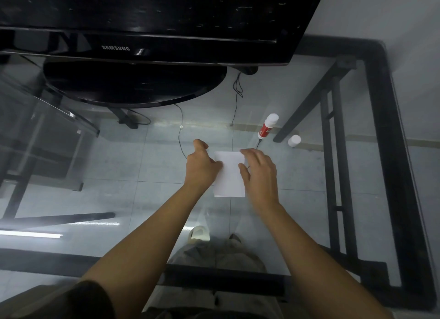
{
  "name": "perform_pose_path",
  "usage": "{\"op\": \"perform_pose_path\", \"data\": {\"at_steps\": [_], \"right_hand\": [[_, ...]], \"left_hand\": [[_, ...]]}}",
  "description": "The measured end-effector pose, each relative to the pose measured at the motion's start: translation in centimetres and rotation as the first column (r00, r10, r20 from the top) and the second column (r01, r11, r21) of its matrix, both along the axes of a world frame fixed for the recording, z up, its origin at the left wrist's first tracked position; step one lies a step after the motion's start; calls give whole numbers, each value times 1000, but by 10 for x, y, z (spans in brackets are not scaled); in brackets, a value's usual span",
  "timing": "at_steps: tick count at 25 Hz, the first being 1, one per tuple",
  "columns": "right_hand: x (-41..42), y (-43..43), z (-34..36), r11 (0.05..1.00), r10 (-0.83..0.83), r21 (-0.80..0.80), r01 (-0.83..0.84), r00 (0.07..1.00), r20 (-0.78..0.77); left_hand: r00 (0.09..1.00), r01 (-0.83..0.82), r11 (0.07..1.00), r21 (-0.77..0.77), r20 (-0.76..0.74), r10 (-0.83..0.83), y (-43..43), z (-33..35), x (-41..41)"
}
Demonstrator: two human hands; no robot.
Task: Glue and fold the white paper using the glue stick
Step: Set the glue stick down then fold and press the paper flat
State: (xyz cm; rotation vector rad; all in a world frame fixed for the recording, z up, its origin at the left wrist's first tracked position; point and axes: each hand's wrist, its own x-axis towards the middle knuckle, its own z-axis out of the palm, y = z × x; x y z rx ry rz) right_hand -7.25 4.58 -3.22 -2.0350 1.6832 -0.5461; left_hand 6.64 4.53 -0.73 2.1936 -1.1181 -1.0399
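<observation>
Two hands are on one sheet: we have our left hand [202, 165] pressing the left edge of the white paper [229, 176] with curled fingers, and our right hand [259, 173] laid flat and spread over its right edge, neither grip clenched around anything, both simply bearing down on the sheet. It lies on the glass bench [309, 176] just in front of us, near the middle, narrow enough to look already folded, though we cannot see a crease or any glue on it. We judge the step in hand to be pressing or smoothing the fold. One glue stick [267, 126] lies on its side beyond the paper, near our right hand but not touching it, and one white cap [294, 140] stands apart just to its right, so the stick seems uncapped. If more glue is wanted, the next move calls for our right hand to lift off and reach forward for the stick while the left keeps the sheet from sliding. One Samsung monitor [142, 45] stands at the far side.
</observation>
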Motion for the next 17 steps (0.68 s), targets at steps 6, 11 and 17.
{"op": "perform_pose_path", "data": {"at_steps": [6,11,17], "right_hand": [[-30,-1,-12,869,493,196,-453,780,-385],[-25,5,-12,887,457,181,-424,755,-470],[-24,3,-11,878,475,215,-428,720,-507]], "left_hand": [[991,50,999,-18,129,-48,2,-7,7],[661,683,728,-56,471,-584,29,-24,13],[283,860,451,239,511,-811,63,-29,36]]}}
